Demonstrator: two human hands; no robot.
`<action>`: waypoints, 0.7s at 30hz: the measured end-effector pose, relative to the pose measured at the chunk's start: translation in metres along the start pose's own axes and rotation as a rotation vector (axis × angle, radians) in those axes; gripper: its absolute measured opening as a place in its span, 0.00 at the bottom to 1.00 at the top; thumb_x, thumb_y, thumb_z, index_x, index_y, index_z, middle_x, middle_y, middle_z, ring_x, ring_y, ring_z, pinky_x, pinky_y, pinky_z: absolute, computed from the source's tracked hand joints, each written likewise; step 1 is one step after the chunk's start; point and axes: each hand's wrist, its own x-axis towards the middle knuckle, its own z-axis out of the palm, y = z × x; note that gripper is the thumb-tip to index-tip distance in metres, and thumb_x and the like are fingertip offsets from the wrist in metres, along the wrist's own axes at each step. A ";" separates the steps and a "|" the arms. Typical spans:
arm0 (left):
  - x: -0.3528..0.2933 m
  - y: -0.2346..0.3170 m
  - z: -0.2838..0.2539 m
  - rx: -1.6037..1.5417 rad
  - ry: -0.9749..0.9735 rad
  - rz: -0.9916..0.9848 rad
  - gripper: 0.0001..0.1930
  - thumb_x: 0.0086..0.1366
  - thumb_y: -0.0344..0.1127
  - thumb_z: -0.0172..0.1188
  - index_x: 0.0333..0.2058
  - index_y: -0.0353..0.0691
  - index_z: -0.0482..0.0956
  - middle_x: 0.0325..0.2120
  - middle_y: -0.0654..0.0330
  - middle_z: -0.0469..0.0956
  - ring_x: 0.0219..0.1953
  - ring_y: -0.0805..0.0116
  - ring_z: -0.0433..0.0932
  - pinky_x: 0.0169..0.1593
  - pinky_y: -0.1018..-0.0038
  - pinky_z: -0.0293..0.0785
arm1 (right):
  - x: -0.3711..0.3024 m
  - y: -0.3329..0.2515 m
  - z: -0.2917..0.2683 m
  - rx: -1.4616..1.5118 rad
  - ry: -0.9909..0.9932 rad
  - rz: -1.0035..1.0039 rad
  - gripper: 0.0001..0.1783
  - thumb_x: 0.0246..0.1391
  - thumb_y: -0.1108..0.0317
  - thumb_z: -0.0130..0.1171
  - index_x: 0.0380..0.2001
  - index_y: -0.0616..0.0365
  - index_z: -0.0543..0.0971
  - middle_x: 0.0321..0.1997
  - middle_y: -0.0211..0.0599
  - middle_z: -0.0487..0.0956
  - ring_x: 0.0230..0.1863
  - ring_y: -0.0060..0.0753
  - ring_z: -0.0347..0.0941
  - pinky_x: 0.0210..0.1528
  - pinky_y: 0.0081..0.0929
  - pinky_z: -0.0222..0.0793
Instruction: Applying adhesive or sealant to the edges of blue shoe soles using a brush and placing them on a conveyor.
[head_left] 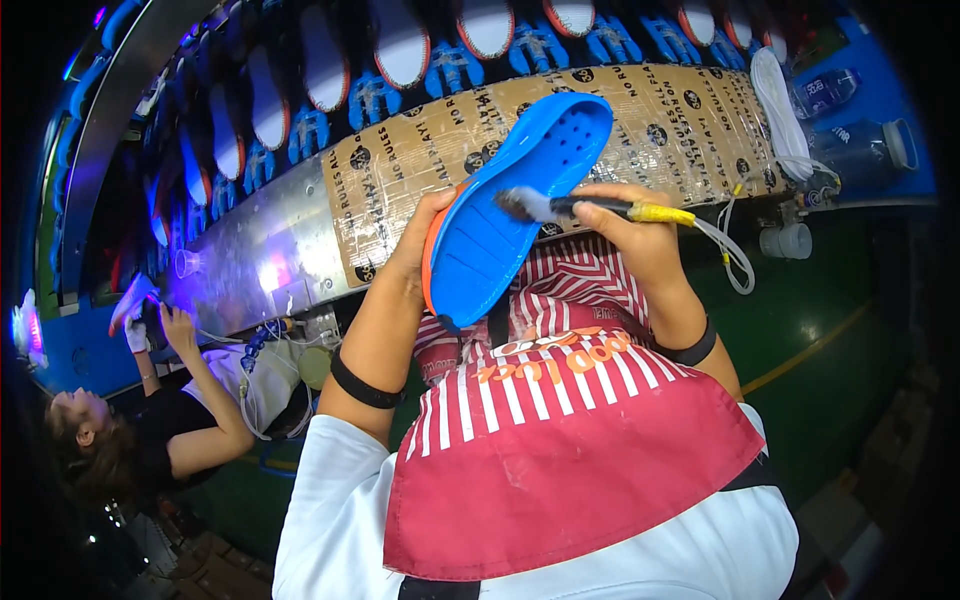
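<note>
A blue shoe sole (490, 235) with an orange side edge is tilted up in front of me, its inner face toward me, with small holes at its far end. My left hand (420, 235) grips the sole by its left edge. In my right hand (635, 225) is a brush (580, 207) with a black handle and a yellow wrapped end, from which a white tube (730, 250) runs. The brush's bristles lie over the sole's middle and seem to touch its inner face.
Beyond my hands, a cardboard-covered ledge (420, 150) borders a rack of white-bottomed shoe parts (325, 70) and blue holders (455, 70). A coiled white cord (775, 100), a bottle (828, 92) and a dark jug (865, 150) stand at right. A co-worker (170, 410) handles a shoe part at left.
</note>
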 end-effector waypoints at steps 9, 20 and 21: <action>0.016 -0.002 -0.001 -0.181 0.148 0.225 0.35 0.60 0.60 0.38 0.59 0.40 0.58 0.53 0.44 0.66 0.48 0.46 0.72 0.47 0.50 0.73 | 0.009 -0.009 0.017 -0.338 -0.192 -0.571 0.13 0.37 0.73 0.66 0.31 0.59 0.80 0.20 0.38 0.75 0.21 0.39 0.71 0.26 0.29 0.65; -0.007 -0.003 0.001 -0.273 -0.127 0.372 0.42 0.55 0.65 0.43 0.62 0.43 0.51 0.51 0.41 0.65 0.40 0.45 0.76 0.28 0.59 0.80 | -0.007 -0.018 -0.019 -0.096 0.170 -0.257 0.11 0.45 0.74 0.62 0.35 0.65 0.79 0.24 0.38 0.78 0.24 0.24 0.72 0.27 0.19 0.65; -0.009 0.008 0.015 -0.264 -0.142 0.379 0.42 0.55 0.65 0.43 0.62 0.43 0.51 0.51 0.41 0.65 0.40 0.45 0.76 0.28 0.59 0.80 | -0.010 -0.013 -0.021 -0.082 0.179 -0.232 0.12 0.45 0.74 0.62 0.35 0.65 0.79 0.25 0.38 0.78 0.25 0.22 0.72 0.28 0.19 0.65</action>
